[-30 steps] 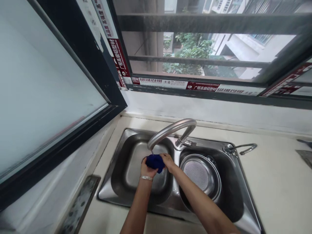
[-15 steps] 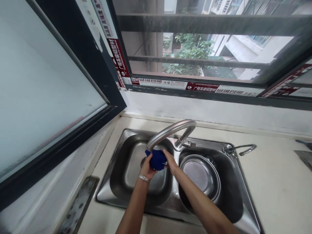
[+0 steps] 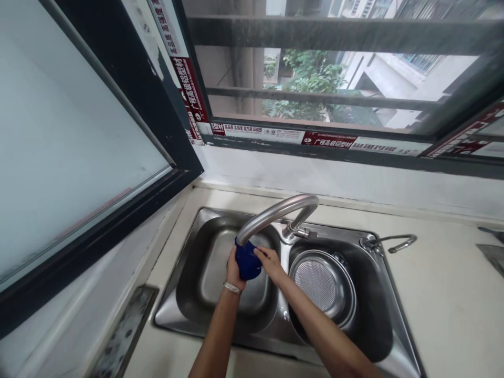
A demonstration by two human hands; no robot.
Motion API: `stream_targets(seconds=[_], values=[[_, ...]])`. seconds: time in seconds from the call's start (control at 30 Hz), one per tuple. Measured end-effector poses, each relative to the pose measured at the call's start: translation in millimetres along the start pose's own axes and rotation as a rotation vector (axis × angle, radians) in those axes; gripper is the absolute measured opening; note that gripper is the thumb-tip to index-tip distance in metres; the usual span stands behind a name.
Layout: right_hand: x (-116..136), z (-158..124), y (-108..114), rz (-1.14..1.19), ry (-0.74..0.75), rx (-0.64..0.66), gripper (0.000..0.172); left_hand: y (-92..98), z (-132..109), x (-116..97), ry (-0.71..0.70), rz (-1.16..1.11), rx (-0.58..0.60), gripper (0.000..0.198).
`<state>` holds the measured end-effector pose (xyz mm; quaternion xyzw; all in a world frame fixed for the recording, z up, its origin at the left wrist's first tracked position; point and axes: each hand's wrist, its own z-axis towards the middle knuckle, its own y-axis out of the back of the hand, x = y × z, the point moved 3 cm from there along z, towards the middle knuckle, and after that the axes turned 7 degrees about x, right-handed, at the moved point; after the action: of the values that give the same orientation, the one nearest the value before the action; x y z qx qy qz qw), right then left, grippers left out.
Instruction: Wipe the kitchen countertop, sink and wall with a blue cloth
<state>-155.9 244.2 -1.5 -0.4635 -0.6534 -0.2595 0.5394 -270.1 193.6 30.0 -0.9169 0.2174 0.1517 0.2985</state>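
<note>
Two grips clamp our cloth (image 3: 248, 262): left hand (image 3: 234, 272) at its seven o'clock, right hand (image 3: 271, 263) at three. We hold it over the basin (image 3: 214, 262), just at the tap's (image 3: 275, 210) seven o'clock. Work there looks begun, unfinished; how wet it is, we cannot tell.

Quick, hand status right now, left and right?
Left hand: holding the dark blue cloth under the faucet.
Right hand: holding the same cloth by its right side.

Window (image 3: 338, 68): dark-framed, bars (image 3: 315, 34) and greenery (image 3: 311, 73) beyond
Wall (image 3: 315, 170): white, below the window
Frosted pane (image 3: 71, 142): dark-edged, angled inward
Light: soft, greyish daylight
</note>
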Motion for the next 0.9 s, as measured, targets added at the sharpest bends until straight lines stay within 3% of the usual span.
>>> stream_targets(seconds=[0.33,0.53,0.67,0.8,0.9], values=[[-13.3,-6.0,10.0,-0.014,-0.037,-0.181,0.037,2.8,10.4,6.2,-0.025,0.046,-0.071,0.030],[-19.3,-0.9,12.8,0.347,-0.088,-0.312,0.032,9.8,9.3,-14.7,-0.114,0.215,0.000,0.016],[-24.4,-6.6,18.5,0.499,-0.182,-0.405,0.023,19.2,1.4,-32.9,-0.227,0.355,0.067,0.032],[-28.5,-14.7,12.2,0.698,-0.362,-0.367,0.010,27.5,-0.9,-39.3,-0.283,0.404,0.093,0.038],[-24.8,-18.7,3.4,0.769,-0.439,-0.323,0.015,34.0,0.7,-42.2,-0.310,0.356,0.110,0.048]])
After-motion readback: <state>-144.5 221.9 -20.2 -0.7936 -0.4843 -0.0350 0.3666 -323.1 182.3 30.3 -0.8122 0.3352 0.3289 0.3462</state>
